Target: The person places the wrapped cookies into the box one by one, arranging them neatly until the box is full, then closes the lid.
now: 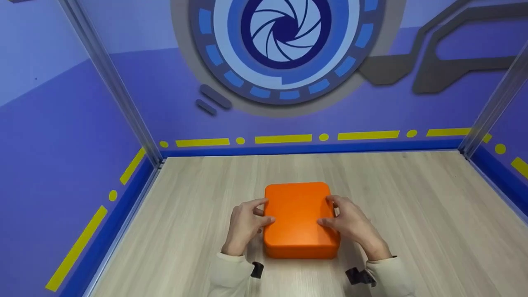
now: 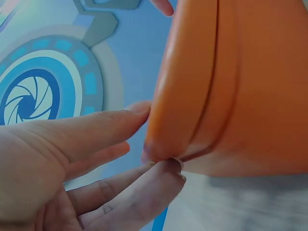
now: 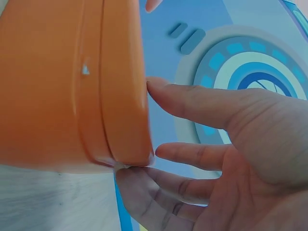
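Note:
An orange lidded box [image 1: 298, 214] with rounded corners stands on the wooden table, its lid on. My left hand [image 1: 244, 222] holds it at the left side, thumb on the top face and fingers at the side edge. Opposite, my right hand [image 1: 354, 220] pinches the right side in the same way. In the left wrist view the fingertips bend round the edge of the lid [image 2: 175, 91], close to the seam. The right wrist view shows the thumb against the lid [image 3: 124, 86] and fingers curled at its far corner. The inside of the box is hidden.
The light wooden table [image 1: 198, 194] is bounded by a back wall [image 1: 255, 119] with a printed round emblem and by side walls. Metal posts [image 1: 119, 95] stand at the corners. Pale sleeves [image 1: 231, 274] with black straps cover both wrists.

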The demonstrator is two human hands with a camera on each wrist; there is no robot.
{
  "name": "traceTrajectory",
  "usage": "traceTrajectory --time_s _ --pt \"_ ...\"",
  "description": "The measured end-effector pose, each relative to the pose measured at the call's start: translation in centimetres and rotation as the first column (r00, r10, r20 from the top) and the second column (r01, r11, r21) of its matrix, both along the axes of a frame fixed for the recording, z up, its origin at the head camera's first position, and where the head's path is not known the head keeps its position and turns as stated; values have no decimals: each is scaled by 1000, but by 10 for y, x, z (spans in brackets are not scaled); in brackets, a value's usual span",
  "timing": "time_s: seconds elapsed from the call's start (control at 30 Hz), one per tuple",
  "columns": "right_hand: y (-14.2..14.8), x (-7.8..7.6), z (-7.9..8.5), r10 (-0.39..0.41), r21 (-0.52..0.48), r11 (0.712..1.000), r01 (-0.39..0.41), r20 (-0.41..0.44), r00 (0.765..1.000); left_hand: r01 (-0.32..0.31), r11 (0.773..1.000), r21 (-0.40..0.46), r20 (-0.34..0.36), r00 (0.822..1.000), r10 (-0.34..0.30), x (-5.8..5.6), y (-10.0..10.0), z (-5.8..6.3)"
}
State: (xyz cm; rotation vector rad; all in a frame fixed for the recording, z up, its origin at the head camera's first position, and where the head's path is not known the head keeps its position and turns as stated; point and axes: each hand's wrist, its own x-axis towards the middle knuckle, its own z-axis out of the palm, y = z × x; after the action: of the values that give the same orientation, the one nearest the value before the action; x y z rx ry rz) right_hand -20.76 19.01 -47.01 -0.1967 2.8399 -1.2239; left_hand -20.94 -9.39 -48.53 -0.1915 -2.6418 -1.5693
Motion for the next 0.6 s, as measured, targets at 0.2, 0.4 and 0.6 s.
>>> traceTrajectory --time_s 0.2,0.4,0.6 --pt "0 -1 -1 0 9 1000 -1 17 1000 -10 1000 -25 -17 1000 9 -1 1 -2" --pt "2 -1 -3 16 4 1000 -16 33 999 -21 997 -75 -45 999 18 -2 2 -4" --pt "3 0 -5 17 20 1000 -17 28 999 -26 994 -108 -55 998 20 -3 3 -5"
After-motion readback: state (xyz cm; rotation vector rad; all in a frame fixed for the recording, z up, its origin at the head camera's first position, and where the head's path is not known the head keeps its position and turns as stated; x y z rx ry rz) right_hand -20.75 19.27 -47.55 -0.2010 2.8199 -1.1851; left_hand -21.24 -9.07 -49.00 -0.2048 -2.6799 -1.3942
